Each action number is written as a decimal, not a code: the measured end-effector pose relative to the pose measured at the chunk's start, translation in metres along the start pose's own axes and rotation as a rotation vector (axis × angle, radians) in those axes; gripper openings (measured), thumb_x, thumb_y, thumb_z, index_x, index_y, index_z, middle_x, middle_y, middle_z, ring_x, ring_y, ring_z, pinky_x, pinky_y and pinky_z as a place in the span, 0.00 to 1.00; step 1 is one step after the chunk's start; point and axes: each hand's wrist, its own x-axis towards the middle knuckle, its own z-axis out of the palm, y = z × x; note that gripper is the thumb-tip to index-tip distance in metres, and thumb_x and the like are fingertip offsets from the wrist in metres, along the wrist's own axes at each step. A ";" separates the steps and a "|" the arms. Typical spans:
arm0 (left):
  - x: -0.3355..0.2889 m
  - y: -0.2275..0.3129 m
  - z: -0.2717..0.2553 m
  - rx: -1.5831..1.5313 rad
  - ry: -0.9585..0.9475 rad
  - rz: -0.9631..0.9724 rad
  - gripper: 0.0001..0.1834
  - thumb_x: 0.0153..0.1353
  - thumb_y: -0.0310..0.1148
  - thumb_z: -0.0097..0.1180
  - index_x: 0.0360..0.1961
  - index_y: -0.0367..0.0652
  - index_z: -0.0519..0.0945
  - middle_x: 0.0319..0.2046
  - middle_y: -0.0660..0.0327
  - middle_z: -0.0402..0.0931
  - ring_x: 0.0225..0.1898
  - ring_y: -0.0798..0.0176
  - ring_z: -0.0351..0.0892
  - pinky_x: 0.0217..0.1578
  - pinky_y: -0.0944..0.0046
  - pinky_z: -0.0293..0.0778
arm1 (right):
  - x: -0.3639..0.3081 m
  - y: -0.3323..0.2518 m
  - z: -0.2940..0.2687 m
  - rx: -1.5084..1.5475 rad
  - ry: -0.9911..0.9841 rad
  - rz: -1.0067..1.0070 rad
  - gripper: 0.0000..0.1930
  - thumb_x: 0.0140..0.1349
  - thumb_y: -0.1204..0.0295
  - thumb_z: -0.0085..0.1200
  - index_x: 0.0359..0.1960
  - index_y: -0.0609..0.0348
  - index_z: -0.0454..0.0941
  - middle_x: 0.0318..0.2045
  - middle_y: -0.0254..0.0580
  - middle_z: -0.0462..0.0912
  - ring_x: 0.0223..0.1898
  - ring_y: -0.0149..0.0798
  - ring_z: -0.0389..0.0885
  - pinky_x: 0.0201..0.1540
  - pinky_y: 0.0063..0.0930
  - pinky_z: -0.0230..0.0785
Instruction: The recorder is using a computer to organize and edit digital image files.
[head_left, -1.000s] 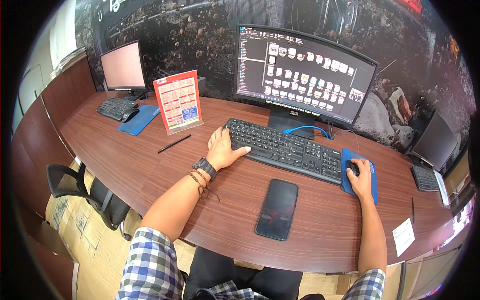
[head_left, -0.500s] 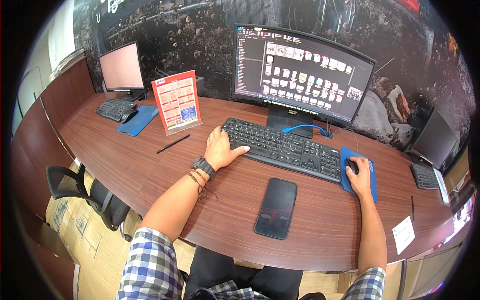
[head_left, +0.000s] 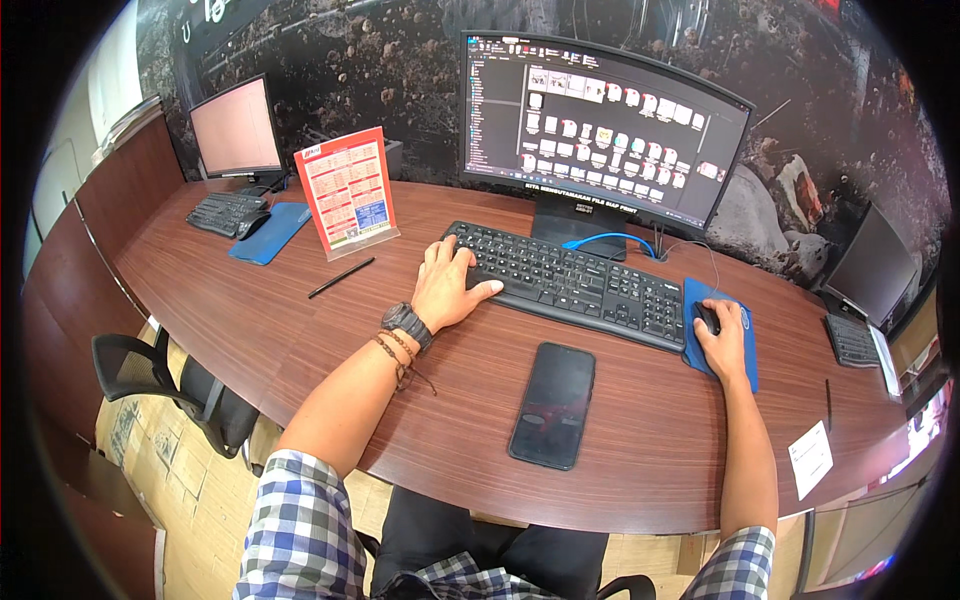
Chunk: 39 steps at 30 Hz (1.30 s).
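Observation:
My left hand rests flat on the left end of a black keyboard, fingers spread, a black watch and cord bracelets on the wrist. My right hand covers a black mouse on a blue mouse pad to the right of the keyboard. A large monitor showing a file window with many thumbnails stands behind the keyboard. A black phone lies face up, screen dark, on the brown wooden desk between my forearms.
A red printed card stand and a black pen lie left of the keyboard. Farther left are a second monitor, keyboard and blue pad. A third screen, a white paper slip and an office chair flank the desk.
The thumbnails on the monitor have shifted to a different layout. Both hands stay in the same places on keyboard and mouse.

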 end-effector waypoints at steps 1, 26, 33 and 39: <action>0.000 -0.001 0.000 0.000 -0.001 -0.001 0.32 0.57 0.54 0.69 0.46 0.36 0.77 0.66 0.31 0.60 0.69 0.31 0.55 0.66 0.39 0.60 | 0.000 0.000 0.001 0.000 -0.001 0.000 0.18 0.56 0.71 0.62 0.49 0.61 0.80 0.49 0.51 0.75 0.53 0.54 0.77 0.58 0.41 0.69; 0.019 0.001 0.009 -0.087 -0.036 0.242 0.36 0.56 0.58 0.67 0.50 0.33 0.83 0.45 0.51 0.71 0.52 0.48 0.69 0.56 0.52 0.68 | 0.000 -0.007 -0.001 0.066 -0.009 -0.030 0.16 0.54 0.74 0.61 0.45 0.60 0.81 0.47 0.49 0.76 0.52 0.52 0.77 0.57 0.39 0.70; 0.018 0.004 0.006 -0.081 -0.044 0.225 0.35 0.57 0.55 0.68 0.51 0.31 0.82 0.45 0.52 0.73 0.52 0.49 0.70 0.56 0.53 0.68 | 0.002 -0.007 0.000 0.055 -0.036 -0.058 0.16 0.53 0.76 0.61 0.45 0.61 0.81 0.47 0.49 0.76 0.52 0.51 0.77 0.58 0.38 0.69; 0.016 0.004 0.008 -0.111 -0.034 0.210 0.35 0.57 0.54 0.68 0.51 0.31 0.82 0.45 0.52 0.73 0.52 0.49 0.70 0.56 0.53 0.68 | 0.001 -0.007 -0.001 0.048 -0.040 -0.052 0.16 0.53 0.76 0.61 0.45 0.62 0.81 0.47 0.50 0.76 0.53 0.51 0.76 0.59 0.39 0.68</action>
